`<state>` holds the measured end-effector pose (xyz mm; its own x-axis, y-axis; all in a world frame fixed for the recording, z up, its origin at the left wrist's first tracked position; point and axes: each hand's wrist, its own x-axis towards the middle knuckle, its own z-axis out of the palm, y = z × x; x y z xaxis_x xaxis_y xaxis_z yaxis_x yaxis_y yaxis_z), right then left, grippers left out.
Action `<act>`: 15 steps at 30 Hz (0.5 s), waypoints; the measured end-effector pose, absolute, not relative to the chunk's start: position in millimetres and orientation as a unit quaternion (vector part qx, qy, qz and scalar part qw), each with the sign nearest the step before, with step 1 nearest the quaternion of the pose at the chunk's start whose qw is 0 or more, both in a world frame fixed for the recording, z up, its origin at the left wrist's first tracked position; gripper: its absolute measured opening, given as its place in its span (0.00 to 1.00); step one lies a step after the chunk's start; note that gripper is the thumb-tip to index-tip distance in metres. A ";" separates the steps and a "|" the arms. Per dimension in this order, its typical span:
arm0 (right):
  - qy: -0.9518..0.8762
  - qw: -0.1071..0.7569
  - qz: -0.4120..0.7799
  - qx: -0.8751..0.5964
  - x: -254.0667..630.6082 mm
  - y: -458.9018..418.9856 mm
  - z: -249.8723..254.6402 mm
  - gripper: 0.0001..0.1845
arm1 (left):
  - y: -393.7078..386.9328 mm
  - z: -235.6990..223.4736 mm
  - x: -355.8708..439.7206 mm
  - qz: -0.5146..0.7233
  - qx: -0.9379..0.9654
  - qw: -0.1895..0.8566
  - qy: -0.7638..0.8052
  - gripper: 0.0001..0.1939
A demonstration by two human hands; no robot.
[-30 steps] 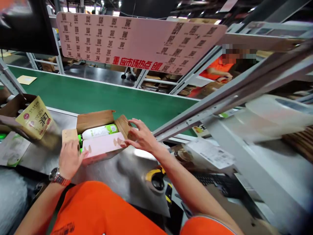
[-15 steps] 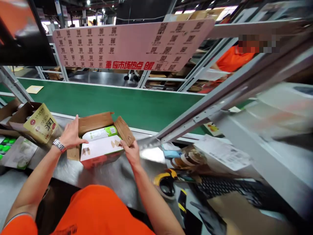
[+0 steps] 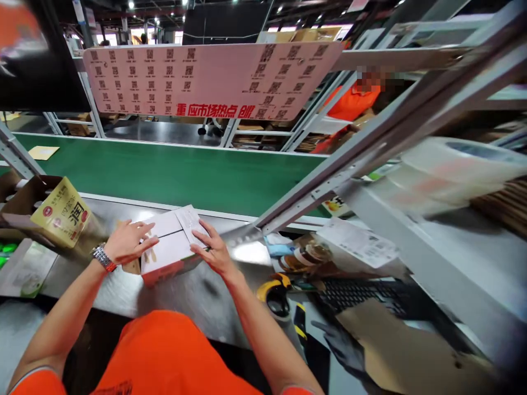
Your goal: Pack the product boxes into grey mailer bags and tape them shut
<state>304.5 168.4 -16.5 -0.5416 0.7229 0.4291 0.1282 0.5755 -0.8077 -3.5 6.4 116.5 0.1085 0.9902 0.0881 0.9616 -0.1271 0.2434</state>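
- Metal surface [image 3: 193, 296], near side of the green belt [image 3: 185, 170]: white-topped carton [image 3: 171, 249] toward its far edge.
- Left hand [image 3: 125, 241]: half open, spread over the carton's left end.
- Right hand [image 3: 216, 252]: loosely open, touching its right flap [image 3: 189, 218].

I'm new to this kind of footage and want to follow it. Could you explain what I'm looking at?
There is no robot here: these are a person's own bare hands, seen by a camera worn on that person's head, looking forward and down. The left hand, below a wristwatch, spreads over the left end of a white-topped carton. The right hand rests its fingers on the carton's right end. Neither lifts it; it sits on a metal table. To the left stands a yellow package; to the right lies a keyboard. Beyond runs a green surface, under a board of printed codes.
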 end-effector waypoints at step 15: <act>-0.689 0.475 0.317 -0.447 345.6 151.9 -52.8 0.32 | 106.6 35.6 66.6 0.164 0.855 0.088 0.484 0.27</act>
